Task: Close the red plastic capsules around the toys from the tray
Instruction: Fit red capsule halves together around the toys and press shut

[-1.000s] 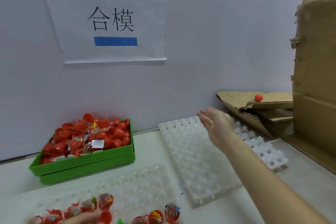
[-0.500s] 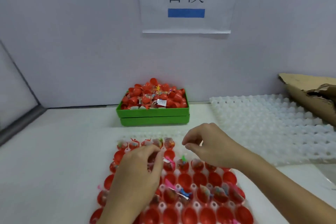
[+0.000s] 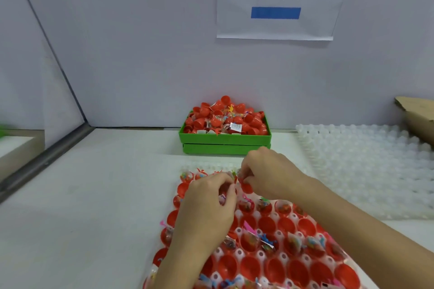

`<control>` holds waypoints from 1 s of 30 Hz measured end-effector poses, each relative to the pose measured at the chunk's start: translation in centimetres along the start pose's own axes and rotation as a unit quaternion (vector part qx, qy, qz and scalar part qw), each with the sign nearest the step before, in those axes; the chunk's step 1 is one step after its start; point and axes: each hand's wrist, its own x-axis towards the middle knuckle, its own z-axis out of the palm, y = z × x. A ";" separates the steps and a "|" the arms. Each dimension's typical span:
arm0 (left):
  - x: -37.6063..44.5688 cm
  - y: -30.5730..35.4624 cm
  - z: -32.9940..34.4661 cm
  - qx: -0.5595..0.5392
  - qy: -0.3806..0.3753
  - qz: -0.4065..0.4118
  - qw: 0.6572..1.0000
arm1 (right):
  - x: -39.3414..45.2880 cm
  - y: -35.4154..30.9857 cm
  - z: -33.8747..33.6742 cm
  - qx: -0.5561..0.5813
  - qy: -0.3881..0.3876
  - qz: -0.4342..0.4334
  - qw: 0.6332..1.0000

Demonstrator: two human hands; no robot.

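Shiny red capsule halves (image 3: 267, 225) sit in a clear tray (image 3: 237, 253), some with toys. Both hands, left (image 3: 209, 204) and right (image 3: 270, 173), pinch one small red capsule (image 3: 245, 186).

The tray (image 3: 237, 252) under my hands is thin translucent plastic, slightly shiny, and the red capsule halves (image 3: 267, 225) seated in it are smooth, glossy plastic. Some hold toys (image 3: 265, 240) in clear crinkled wrappers that catch the light. The green box (image 3: 223, 139) looks like matt plastic. The surface (image 3: 94, 195) is smooth, matt white. An empty white tray (image 3: 366, 166) is frosted plastic; the carton (image 3: 415, 115) beside it is rough brown cardboard. The sign (image 3: 277, 2) is paper.
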 end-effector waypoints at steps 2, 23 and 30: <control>0.0 -0.1 0.0 -0.001 0.001 -0.007 1.000 | -0.3 0.7 -1.0 0.036 0.025 -0.002 0.999; -0.8 2.5 0.9 -0.318 -0.088 -0.052 0.943 | -11.1 2.8 -0.6 0.374 0.233 0.049 0.896; -1.3 3.4 1.6 -0.313 -0.101 -0.018 0.944 | -12.3 2.7 -0.6 0.362 0.188 0.085 0.909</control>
